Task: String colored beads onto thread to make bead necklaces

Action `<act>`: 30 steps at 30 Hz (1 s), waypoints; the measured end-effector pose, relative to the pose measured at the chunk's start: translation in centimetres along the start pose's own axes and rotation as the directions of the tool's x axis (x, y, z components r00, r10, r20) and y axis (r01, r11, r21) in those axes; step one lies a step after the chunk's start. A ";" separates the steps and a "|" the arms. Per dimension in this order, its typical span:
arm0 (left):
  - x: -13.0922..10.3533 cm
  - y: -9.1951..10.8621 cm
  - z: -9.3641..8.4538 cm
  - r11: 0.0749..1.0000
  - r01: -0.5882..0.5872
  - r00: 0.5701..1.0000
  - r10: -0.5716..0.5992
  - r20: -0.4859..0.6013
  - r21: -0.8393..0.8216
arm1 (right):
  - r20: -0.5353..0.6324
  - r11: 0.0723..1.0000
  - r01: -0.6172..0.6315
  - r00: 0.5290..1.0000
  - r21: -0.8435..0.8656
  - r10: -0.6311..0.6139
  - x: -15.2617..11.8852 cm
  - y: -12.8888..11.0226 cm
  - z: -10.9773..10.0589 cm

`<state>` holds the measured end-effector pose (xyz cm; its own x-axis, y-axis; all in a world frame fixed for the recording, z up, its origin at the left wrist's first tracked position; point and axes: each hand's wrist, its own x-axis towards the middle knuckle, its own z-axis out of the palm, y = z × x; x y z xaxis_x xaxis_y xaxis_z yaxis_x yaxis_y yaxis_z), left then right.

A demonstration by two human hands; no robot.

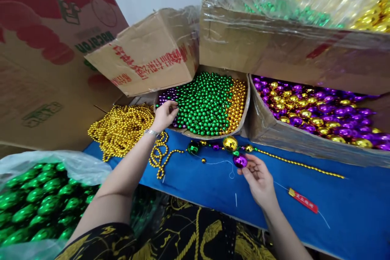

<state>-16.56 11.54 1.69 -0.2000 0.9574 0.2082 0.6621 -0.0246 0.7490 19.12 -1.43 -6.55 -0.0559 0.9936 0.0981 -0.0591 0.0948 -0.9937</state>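
Observation:
My left hand (167, 114) is over the left edge of a box of small beads (205, 103), beside the purple ones, its fingers curled together; anything between them is too small to make out. In my right hand (257, 174) a large purple bead (240, 161) is held between thumb and fingers. Just above it lies a strand with a large gold bead (230, 143), a dark green bead (193, 148) and smaller beads. Thin white thread runs below the strand, with one small gold bead (204, 161) on it.
Gold bead chains (123, 128) are heaped at left. A box of purple and gold beads (317, 109) stands at right. Green beads (45, 199) fill a bag at lower left. A red-labelled item (304, 201) lies on the blue table (213, 189). Cardboard boxes (146, 57) stand behind.

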 end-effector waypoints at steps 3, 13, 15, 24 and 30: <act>-2.0 3.0 1.6 0.711 0.206 0.978 -0.129 0.162 -0.673 | 0.025 1.000 0.000 1.000 -0.004 0.000 0.0 -0.7 0.4; -6.7 8.5 6.3 0.275 0.492 0.865 -0.048 0.500 -0.826 | 0.001 0.999 -0.033 0.999 -0.041 0.033 -0.4 -1.3 0.0; -6.8 8.6 6.6 0.243 0.512 0.855 -0.057 0.515 -0.824 | 0.006 0.999 -0.035 0.999 -0.042 0.035 -0.6 -1.3 -0.2; -7.7 9.2 7.3 0.220 0.521 0.852 -0.085 0.516 -0.824 | 0.012 0.998 -0.043 0.999 -0.056 0.044 -0.9 -1.0 -0.2; -7.9 9.2 7.6 0.210 0.503 0.863 -0.083 0.498 -0.838 | 0.021 0.996 -0.058 0.998 -0.067 0.060 -1.0 -0.7 -0.3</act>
<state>-3.39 5.93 2.15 0.1320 0.9718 -0.1953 -0.5667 0.2356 0.7895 19.52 -2.47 -5.95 -0.0799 0.9960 0.0395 0.0114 0.0405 -0.9991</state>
